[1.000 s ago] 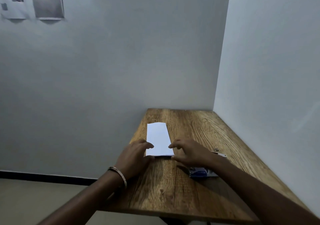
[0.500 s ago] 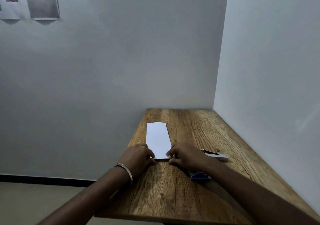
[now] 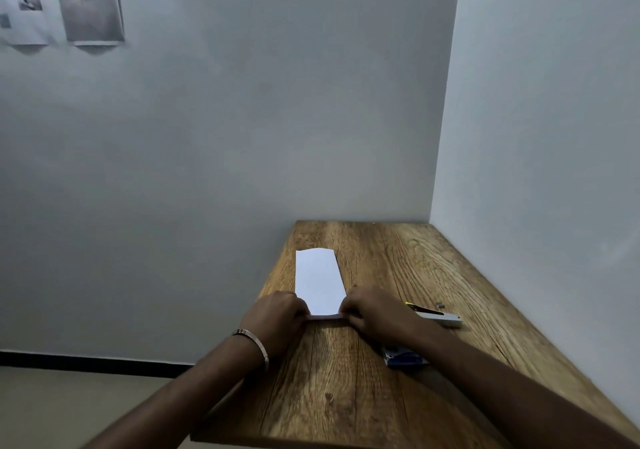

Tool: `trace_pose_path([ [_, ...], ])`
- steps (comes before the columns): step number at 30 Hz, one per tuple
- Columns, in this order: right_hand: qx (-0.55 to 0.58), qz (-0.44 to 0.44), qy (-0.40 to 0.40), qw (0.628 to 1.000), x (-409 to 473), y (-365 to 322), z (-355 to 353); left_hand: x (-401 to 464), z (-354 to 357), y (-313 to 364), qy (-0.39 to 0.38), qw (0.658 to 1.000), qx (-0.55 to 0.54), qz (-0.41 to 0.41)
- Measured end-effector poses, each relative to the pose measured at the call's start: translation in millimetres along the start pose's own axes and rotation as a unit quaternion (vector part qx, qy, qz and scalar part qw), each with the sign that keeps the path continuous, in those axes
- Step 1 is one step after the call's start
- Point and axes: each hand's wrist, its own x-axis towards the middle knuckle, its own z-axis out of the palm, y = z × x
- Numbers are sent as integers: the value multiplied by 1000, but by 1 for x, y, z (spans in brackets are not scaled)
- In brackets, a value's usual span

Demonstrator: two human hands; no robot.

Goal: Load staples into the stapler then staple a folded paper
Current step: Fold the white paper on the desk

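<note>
Low in the frame's centre, the paper [image 3: 318, 280] lies lengthwise on the bench [image 3: 398, 268]. The left hand [image 3: 278, 320] and right hand [image 3: 375, 313] pinch its near corners, fingers curled — that edge is lifted slightly. The stapler [image 3: 440, 316] lies just right of the right hand.

Low in the middle of the frame, both hands are on the near end of a long white paper [image 3: 318, 280] lying on a wooden table [image 3: 398, 258]. The left hand [image 3: 277, 320] and right hand [image 3: 377, 313] each pinch a near corner, and that edge looks lifted a bit. A stapler [image 3: 438, 315] sits just right of the right hand, with a blue box [image 3: 403, 358] partly under the right forearm. Two sheets [image 3: 88, 2] hang on the wall at upper left.
</note>
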Motion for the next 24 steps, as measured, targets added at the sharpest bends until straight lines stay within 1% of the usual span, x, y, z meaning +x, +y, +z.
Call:
trace_pose_path([
  [7, 56, 35, 6, 998, 9, 6, 1, 8, -1, -6, 3, 998, -53, -39],
  [14, 118, 98, 20, 988, 18, 9, 2, 18, 0, -12, -10, 994, -80, -69],
  [19, 130, 131, 26, 983, 23, 11, 4, 24, 2, -15, -17, 992, -82, -91],
  [24, 130, 142, 17, 981, 25, 12, 4, 28, 3, -17, -26, 991, -84, -100],
])
